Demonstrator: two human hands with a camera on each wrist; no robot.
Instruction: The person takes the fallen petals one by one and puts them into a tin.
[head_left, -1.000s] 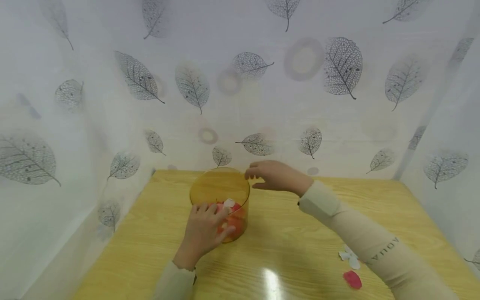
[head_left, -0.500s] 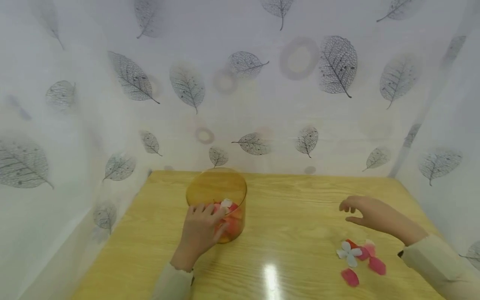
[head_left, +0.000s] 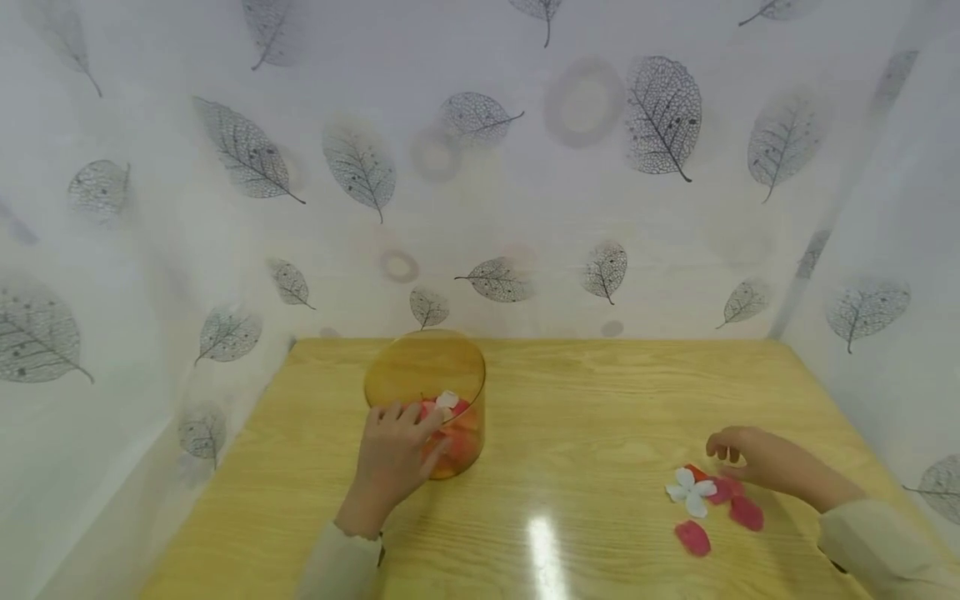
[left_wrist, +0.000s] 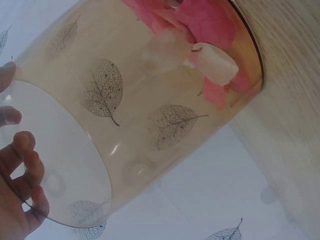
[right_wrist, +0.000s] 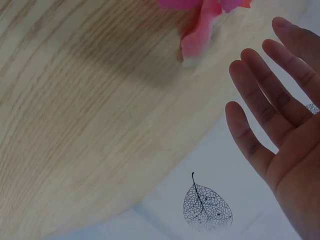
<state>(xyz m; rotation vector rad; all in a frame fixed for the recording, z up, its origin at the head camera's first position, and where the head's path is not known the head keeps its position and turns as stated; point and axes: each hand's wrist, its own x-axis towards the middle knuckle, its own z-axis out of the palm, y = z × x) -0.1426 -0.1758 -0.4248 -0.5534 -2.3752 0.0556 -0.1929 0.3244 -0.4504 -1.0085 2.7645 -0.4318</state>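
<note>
A transparent amber container stands at the left of the table, with pink, red and white petals gathered at its bottom. My left hand holds it by the near rim; in the left wrist view its fingers curl over the edge. On the right, my right hand hovers just above a small group of petals, holding nothing. Its fingers look spread and relaxed in the right wrist view. Below it lie a white four-petalled flower, a dark pink petal and other pink and red pieces.
A lone pink petal lies nearer the front of the wood-grain table. Behind and beside the table hangs a pale sheet printed with grey leaves. A bright light reflection shows on the tabletop at the front.
My right hand has moved from over the container's rim to the right and down to the loose petals. My left hand has stayed on the container.
</note>
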